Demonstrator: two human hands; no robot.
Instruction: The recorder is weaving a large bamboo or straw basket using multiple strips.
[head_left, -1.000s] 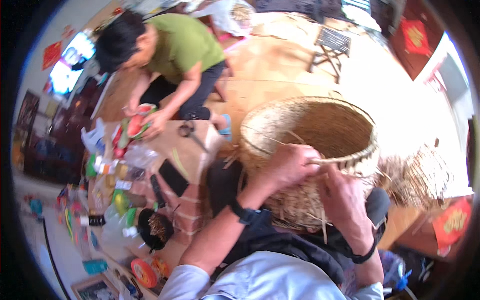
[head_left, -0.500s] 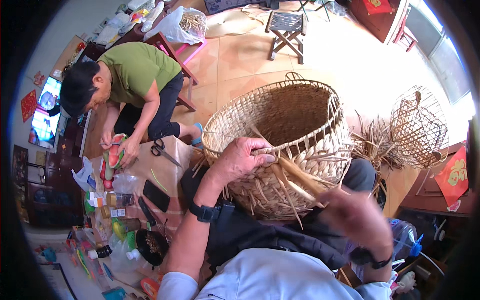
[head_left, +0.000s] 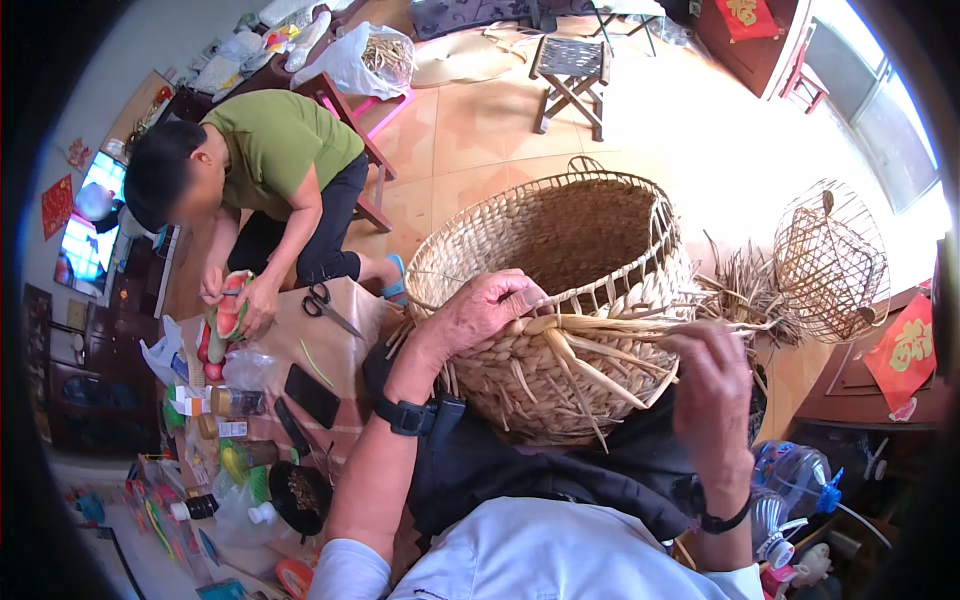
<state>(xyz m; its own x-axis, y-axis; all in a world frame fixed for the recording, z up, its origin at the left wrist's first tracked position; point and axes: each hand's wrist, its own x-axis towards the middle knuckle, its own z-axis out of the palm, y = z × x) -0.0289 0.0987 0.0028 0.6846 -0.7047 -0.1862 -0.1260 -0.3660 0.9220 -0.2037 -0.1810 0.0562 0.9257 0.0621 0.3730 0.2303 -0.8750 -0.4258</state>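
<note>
One basket [head_left: 560,245] in person's lap [head_left: 540,480], tilted, mouth up. Left hand [head_left: 485,312] grasps basket at near edge, where several pale strands [head_left: 620,325] gather and trail right. Right hand [head_left: 712,385] by basket's right side, fingers bent, blurred; cannot tell if gripping any. On table [head_left: 355,365]: one pair of scissors [head_left: 330,310] near far right corner, one phone [head_left: 312,396] near right edge. One co-worker [head_left: 285,150] at far edge, both hands on one watermelon piece [head_left: 235,305].

Right hand [head_left: 708,390] blurred at the fingers; floor of basket [head_left: 490,375] hidden by near wall; orange object [head_left: 295,577] cut off by lower edge
</note>
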